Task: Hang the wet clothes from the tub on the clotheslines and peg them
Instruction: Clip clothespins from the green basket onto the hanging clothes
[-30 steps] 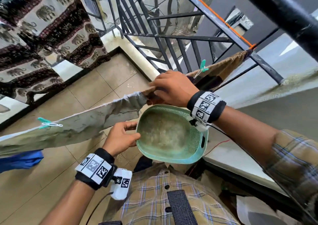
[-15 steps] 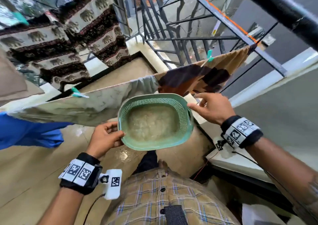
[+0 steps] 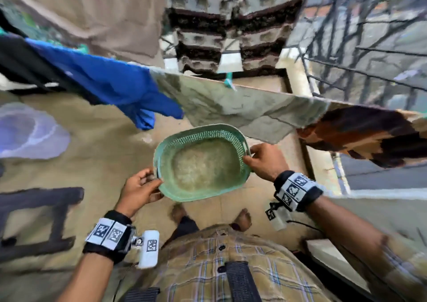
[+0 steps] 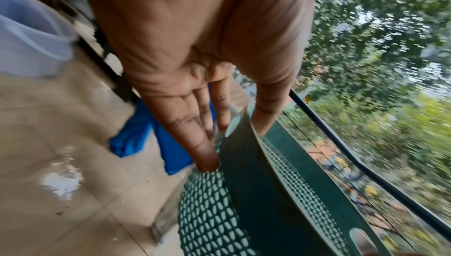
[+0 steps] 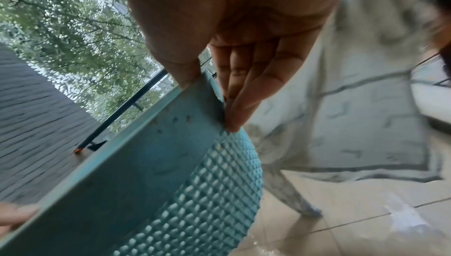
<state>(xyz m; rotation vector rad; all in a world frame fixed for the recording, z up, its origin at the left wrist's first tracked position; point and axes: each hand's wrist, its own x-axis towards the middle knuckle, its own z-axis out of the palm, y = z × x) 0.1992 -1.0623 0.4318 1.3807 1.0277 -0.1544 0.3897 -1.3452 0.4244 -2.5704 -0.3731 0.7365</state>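
Note:
I hold a green perforated tub (image 3: 201,162) at waist height, and I see no clothes in it. My left hand (image 3: 147,185) pinches its near-left rim, thumb inside and fingers outside (image 4: 205,156). My right hand (image 3: 258,158) pinches the right rim (image 5: 207,90) the same way. Just beyond the tub a pale green cloth (image 3: 242,107) hangs on a line under a green peg (image 3: 228,83). A blue garment (image 3: 111,79) hangs to its left and a brown patterned cloth (image 3: 362,135) to its right.
A beige cloth (image 3: 111,12) and an elephant-print cloth (image 3: 231,24) hang on lines farther back. A translucent tub (image 3: 27,133) stands on the wet tiled floor at left. Black railings (image 3: 358,70) and a ledge (image 3: 323,163) bound the right side. My bare feet (image 3: 240,218) show below the tub.
My right hand left the clothesline, came down and took the tub's right rim. The view swung left, bringing the blue garment and the translucent tub into sight.

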